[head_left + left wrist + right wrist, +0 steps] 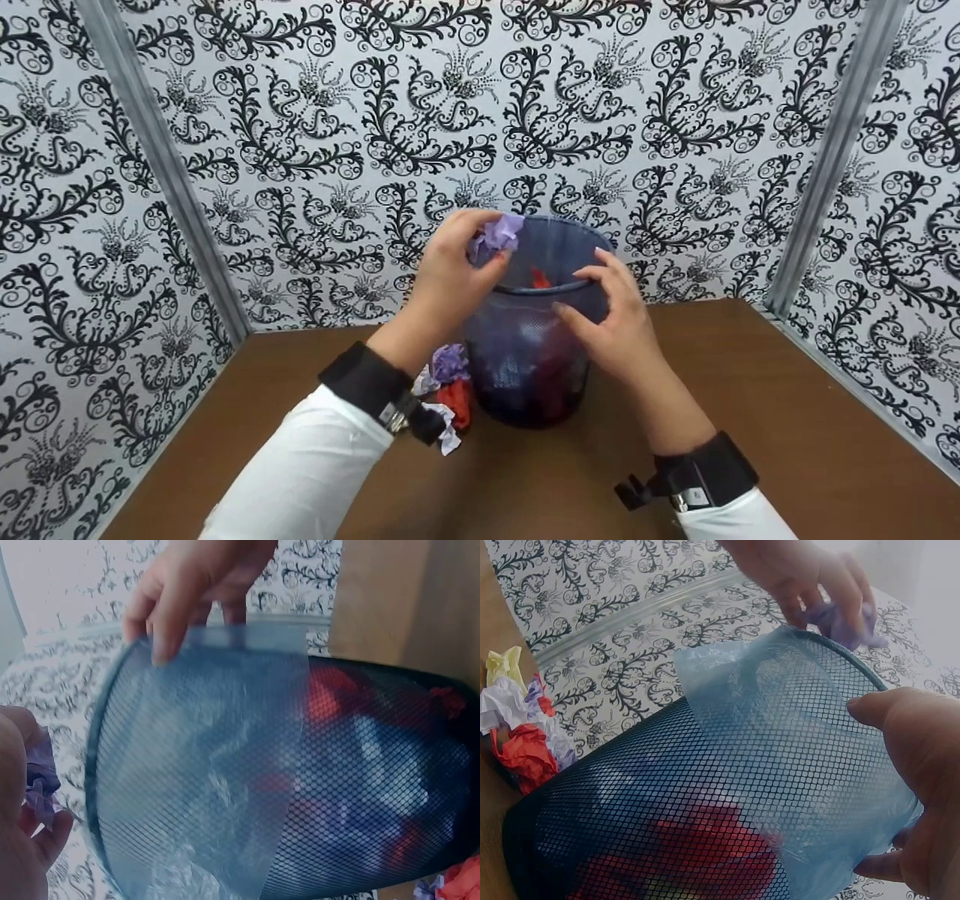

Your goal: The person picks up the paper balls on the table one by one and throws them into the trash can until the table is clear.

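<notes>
My left hand [459, 259] pinches a crumpled purple paper ball [500, 233] at the left side of the bin's rim. In the right wrist view this paper ball [847, 621] shows just past the rim. The dark mesh waste bin [525, 360] stands upright, with a translucent bluish liner [217, 735] folded over its mouth. My right hand [619, 322] holds the bin's right side at the rim, its thumb against the outer wall. Red crumpled paper [712, 847] and paler pieces show through the mesh inside.
Left of the bin, several crumpled papers lie on the brown table [750, 405]: a purple one [450, 363], a red one [454, 403], a white one [448, 435] and a yellow one [505, 666]. A patterned wall [420, 135] rises behind the bin.
</notes>
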